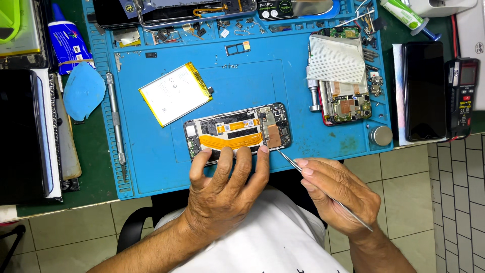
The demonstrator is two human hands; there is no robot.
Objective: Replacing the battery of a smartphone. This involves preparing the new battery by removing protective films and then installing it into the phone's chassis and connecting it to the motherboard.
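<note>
Left hand [227, 187] fingers [262, 151] touch the opened phone [237, 132]; right hand [338, 194] holds tweezers [323, 189].

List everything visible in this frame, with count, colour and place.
opened phone: 1, black with orange ribbon cable, mat centre, under left fingers
battery: 1, white with yellow edge, left of opened phone
repair mat: 1, blue, on green table
second opened phone: 1, mat right, white mesh pad on top
screwdriver: 1, silver, mat left edge
closed phone: 1, black, right of mat
meter: 1, black and red, far right
glue bottle: 1, white and blue, top left
tweezers: 1, silver, in right hand
left hand: steadies opened phone
right hand: grips tweezers
</note>
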